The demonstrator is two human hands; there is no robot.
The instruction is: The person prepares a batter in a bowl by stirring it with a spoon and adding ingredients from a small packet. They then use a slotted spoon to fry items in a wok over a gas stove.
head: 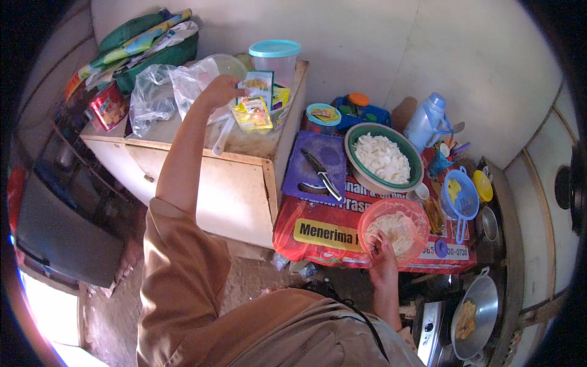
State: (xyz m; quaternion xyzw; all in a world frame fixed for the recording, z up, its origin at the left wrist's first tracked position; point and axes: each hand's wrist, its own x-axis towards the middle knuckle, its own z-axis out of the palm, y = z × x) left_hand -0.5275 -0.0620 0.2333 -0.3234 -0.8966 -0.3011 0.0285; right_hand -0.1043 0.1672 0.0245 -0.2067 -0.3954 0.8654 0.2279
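Observation:
My left hand [219, 95] reaches over the wooden cabinet and pinches the left edge of a green-and-white sachet [258, 85]. That sachet stands upright in a clear plastic tub [285, 117], among yellow seasoning sachets [251, 114]. A white plastic spoon handle [223, 140] lies against the tub's left side. Lower right, my right hand [383, 257] grips the near rim of a pink plastic bowl [418, 213], its fingers over the inside. Pale flour-like powder [396, 234] with a small brownish patch fills the bowl's bottom.
A black-handled knife [318, 172] lies on a purple cutting board [293, 169]. Beside it a green basin [355, 158] holds white slices. A blue strainer [470, 206] and a wok [486, 298] with fried food stand right. Plastic bags [153, 98] lie on the cabinet [220, 183].

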